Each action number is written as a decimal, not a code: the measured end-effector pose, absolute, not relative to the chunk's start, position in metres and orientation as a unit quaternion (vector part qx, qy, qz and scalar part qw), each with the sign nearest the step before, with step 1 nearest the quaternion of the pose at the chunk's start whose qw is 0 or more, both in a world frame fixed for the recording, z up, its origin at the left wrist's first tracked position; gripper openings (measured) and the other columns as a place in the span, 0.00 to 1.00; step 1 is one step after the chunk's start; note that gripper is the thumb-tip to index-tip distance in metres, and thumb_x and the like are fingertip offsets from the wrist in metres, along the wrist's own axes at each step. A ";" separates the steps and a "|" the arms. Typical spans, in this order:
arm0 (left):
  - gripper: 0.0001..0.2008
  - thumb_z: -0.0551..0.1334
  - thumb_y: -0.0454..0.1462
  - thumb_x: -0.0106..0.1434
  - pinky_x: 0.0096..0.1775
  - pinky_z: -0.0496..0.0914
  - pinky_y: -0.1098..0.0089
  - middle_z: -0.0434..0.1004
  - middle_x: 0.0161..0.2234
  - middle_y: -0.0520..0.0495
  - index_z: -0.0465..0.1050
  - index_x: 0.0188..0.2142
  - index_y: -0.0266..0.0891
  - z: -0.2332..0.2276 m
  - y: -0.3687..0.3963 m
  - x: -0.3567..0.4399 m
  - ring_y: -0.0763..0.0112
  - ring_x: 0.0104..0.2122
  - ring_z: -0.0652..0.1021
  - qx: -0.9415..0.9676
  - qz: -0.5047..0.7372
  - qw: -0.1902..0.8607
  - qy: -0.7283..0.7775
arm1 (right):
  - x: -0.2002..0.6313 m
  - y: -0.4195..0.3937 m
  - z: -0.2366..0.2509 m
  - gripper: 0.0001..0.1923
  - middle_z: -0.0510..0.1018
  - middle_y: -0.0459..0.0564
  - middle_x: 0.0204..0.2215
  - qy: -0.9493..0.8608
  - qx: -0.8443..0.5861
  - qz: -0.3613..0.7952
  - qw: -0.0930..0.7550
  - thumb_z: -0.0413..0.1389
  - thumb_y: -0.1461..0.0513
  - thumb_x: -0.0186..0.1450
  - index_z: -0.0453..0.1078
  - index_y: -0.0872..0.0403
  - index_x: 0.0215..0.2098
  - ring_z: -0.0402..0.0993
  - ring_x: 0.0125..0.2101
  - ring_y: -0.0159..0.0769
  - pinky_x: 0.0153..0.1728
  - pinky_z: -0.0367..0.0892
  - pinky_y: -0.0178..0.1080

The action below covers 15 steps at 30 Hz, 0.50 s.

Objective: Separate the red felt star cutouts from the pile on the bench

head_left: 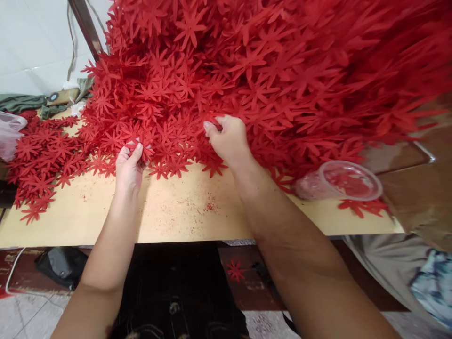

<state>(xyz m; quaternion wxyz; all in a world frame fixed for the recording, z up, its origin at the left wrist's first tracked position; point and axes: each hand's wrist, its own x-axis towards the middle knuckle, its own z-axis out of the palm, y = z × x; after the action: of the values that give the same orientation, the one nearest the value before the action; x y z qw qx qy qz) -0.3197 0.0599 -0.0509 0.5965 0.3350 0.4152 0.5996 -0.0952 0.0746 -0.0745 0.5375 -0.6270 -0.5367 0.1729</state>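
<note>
Two bare forearms rise from the bottom edge of the view toward the table [169,212]. The left hand [130,165] pinches one red flower [138,144] between thumb and fingers, at the near edge of the heap [247,70]. The right hand [229,137], at 3 o'clock from the left, is closed on another cutout [216,123] at its fingertips, half buried among its neighbours.

From the hands outward: the heap of identical star-shaped cutouts climbs toward 12 o'clock and fills the upper view. A thinner scatter [42,155] lies at 9 o'clock of the left hand. A clear plastic cup [339,181] lies tipped on its side at 3 o'clock of the right hand, its mouth toward the camera and red pieces inside. Red crumbs [208,206] speckle the bare board at 6 o'clock of the hands. A stray flower [235,270] lies on the floor below the table edge. A green cloth [21,102] sits at the far left.

Handling, as judged: each flower appears thin, very light and limp, with narrow petals that would bend or tear if pulled. Petals interlock in the heap, so pieces likely cling together. The best hold seems the centre disc, pinched flat, not a petal tip.
</note>
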 end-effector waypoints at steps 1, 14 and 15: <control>0.12 0.71 0.36 0.49 0.24 0.67 0.79 0.77 0.22 0.58 0.70 0.29 0.41 -0.050 0.059 -0.318 0.81 0.19 0.74 0.336 0.597 0.600 0.414 | -0.097 0.071 -0.071 0.14 0.62 0.43 0.18 -0.543 -0.632 0.171 0.526 0.56 0.60 0.62 0.61 0.53 0.21 0.60 0.24 0.31 0.30 0.59 0.39; 0.20 0.75 0.38 0.43 0.37 0.74 0.72 0.82 0.32 0.52 0.76 0.37 0.40 -0.062 0.041 -0.296 0.75 0.30 0.79 0.470 0.460 0.677 0.330 | -0.128 0.033 -0.024 0.23 0.56 0.39 0.14 -0.705 -0.483 0.393 0.340 0.58 0.52 0.60 0.56 0.54 0.15 0.51 0.19 0.23 0.24 0.49 0.35; 0.18 0.75 0.39 0.43 0.36 0.74 0.73 0.82 0.31 0.52 0.76 0.34 0.39 -0.063 0.041 -0.295 0.75 0.29 0.79 0.469 0.466 0.673 0.331 | -0.129 0.032 -0.022 0.23 0.55 0.39 0.15 -0.708 -0.479 0.397 0.334 0.57 0.53 0.61 0.56 0.54 0.15 0.51 0.19 0.23 0.23 0.49 0.34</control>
<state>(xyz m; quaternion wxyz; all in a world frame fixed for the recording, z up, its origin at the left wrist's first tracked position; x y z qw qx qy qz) -0.2954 0.0414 -0.0630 0.6735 0.4691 0.3309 0.4657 -0.1287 0.0323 -0.0225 0.3343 -0.4789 -0.7078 0.3974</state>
